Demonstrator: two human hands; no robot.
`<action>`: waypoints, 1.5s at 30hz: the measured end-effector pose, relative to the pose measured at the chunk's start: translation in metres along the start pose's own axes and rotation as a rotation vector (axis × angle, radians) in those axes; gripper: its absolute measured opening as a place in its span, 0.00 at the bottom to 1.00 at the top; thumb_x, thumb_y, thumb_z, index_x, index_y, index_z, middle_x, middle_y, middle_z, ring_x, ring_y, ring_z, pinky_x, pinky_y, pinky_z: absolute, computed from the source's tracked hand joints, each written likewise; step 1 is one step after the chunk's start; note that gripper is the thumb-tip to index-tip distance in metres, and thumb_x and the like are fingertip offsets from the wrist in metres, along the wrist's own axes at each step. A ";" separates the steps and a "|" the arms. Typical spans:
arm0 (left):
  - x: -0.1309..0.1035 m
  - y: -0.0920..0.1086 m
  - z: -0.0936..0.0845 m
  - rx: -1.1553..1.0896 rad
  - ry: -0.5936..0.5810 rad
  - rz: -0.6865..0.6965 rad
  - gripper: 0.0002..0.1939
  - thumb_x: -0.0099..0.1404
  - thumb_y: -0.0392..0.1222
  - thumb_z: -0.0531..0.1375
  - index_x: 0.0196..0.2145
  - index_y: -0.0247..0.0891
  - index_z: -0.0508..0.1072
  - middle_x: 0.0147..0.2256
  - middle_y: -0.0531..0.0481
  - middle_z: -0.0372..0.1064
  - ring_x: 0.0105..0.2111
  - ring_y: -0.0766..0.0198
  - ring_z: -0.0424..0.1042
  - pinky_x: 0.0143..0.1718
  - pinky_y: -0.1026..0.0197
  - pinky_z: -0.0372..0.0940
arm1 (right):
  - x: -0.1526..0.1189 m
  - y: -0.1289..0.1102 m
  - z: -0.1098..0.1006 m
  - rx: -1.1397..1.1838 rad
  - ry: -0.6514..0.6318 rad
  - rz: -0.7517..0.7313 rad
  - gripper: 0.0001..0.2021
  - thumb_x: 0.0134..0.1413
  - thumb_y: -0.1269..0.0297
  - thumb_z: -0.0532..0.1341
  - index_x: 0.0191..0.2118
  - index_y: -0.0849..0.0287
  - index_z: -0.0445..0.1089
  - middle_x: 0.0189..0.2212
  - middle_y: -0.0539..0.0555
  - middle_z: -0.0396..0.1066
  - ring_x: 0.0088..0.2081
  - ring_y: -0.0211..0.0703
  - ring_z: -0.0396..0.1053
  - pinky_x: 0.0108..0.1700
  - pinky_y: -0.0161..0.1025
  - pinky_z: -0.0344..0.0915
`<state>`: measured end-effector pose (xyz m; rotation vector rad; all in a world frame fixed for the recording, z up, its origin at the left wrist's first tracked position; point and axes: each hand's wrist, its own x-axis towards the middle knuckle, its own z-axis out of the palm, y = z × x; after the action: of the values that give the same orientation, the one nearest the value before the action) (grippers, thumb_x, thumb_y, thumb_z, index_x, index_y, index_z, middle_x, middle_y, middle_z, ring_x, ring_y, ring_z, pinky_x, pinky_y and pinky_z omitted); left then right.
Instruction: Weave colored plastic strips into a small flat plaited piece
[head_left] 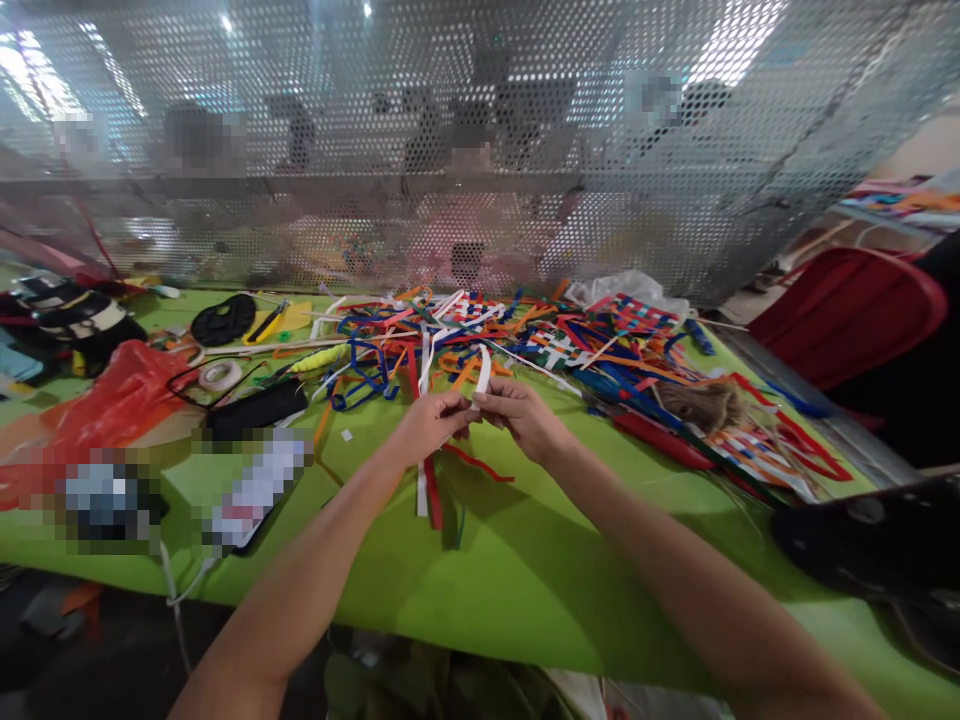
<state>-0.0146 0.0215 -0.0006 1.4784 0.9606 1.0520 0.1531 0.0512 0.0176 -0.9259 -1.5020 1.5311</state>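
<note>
My left hand (433, 424) and my right hand (517, 412) meet above the middle of the green table (525, 580), fingertips almost touching. Between the right thumb and fingers is a white strip (484, 368) that curves upward. The left fingers are pinched at its lower end, beside an orange strip (465, 374). Red strips (433, 500) and a white strip hang down below the left hand. What exactly the left fingertips hold is partly hidden. Behind both hands lies a tangled pile of coloured strips (367, 372), with woven checked pieces (559, 346) among them.
At the left are a red plastic bag (112, 405), a tape roll (220, 375), a black case (255, 408), a yellow cutter (266, 322) and a blurred phone (259, 490). A perforated metal screen (337, 220) stands behind. At the right are twine (701, 403) and a red chair (847, 310).
</note>
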 end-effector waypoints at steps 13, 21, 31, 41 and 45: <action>0.000 -0.005 -0.002 -0.348 -0.044 -0.151 0.22 0.58 0.60 0.65 0.27 0.36 0.72 0.21 0.54 0.63 0.20 0.71 0.62 0.28 0.63 0.63 | 0.000 -0.007 -0.005 0.146 0.043 -0.028 0.14 0.36 0.59 0.74 0.32 0.55 0.76 0.25 0.47 0.70 0.24 0.34 0.58 0.26 0.36 0.53; -0.004 -0.004 0.003 -0.015 -0.007 -0.060 0.20 0.67 0.59 0.58 0.38 0.36 0.75 0.28 0.51 0.71 0.30 0.64 0.71 0.35 0.63 0.65 | 0.001 -0.003 -0.006 -0.022 0.134 -0.109 0.19 0.39 0.50 0.74 0.24 0.58 0.69 0.19 0.48 0.68 0.22 0.35 0.61 0.25 0.36 0.56; -0.001 -0.004 0.003 -0.025 -0.001 -0.028 0.07 0.65 0.43 0.59 0.36 0.36 0.70 0.25 0.54 0.68 0.25 0.68 0.68 0.31 0.65 0.64 | 0.003 0.002 -0.003 -0.139 0.122 -0.132 0.20 0.41 0.47 0.72 0.26 0.58 0.70 0.18 0.48 0.67 0.21 0.35 0.61 0.23 0.35 0.57; -0.001 -0.012 0.008 0.024 0.104 -0.077 0.05 0.62 0.37 0.55 0.32 0.37 0.71 0.18 0.58 0.62 0.19 0.70 0.64 0.24 0.67 0.57 | -0.007 0.003 -0.001 -0.529 0.116 -0.216 0.27 0.60 0.39 0.56 0.20 0.57 0.66 0.17 0.51 0.65 0.22 0.37 0.61 0.25 0.37 0.55; -0.001 -0.016 0.011 0.121 0.111 -0.094 0.08 0.64 0.38 0.53 0.29 0.38 0.69 0.19 0.58 0.61 0.18 0.70 0.61 0.22 0.67 0.54 | -0.010 0.004 0.003 -0.546 0.000 -0.237 0.26 0.59 0.40 0.58 0.20 0.56 0.65 0.19 0.49 0.64 0.24 0.38 0.61 0.28 0.38 0.56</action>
<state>-0.0050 0.0198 -0.0171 1.4690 1.1792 1.0311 0.1542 0.0413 0.0137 -0.9989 -1.9985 0.9642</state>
